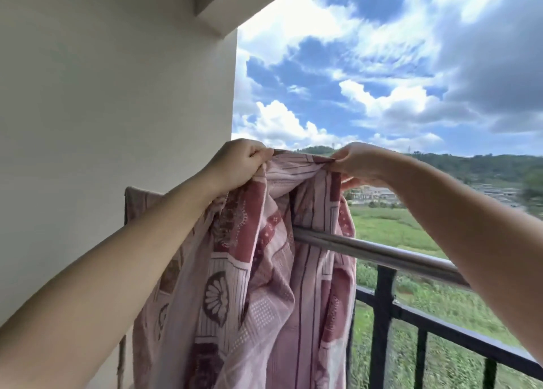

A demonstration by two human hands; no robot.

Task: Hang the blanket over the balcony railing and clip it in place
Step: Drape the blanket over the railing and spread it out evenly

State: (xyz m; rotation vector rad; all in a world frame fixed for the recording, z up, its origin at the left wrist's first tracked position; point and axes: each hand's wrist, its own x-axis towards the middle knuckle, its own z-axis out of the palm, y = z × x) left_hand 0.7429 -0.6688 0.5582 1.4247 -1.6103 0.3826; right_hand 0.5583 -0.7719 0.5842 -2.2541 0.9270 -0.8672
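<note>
Pink and maroon patterned cloth, the blanket [249,271], hangs bunched from both hands at the picture's centre, above the railing [367,252] that runs toward four o'clock. The left hand [241,159] pinches its top edge at ten o'clock of the cloth; the right hand [355,160] pinches it at one o'clock. It appears not yet draped over the rail; spreading and clipping remain, and no clip shows.

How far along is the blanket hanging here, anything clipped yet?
Done: nothing yet. The pink and maroon patterned blanket is lifted but not draped over the silver metal balcony railing.
In hand: the left hand and right hand pinch its top edge, held up above the rail, with the rest hanging bunched.
Left: lay it over the rail, spread it, clip it. No clips are visible.
</note>
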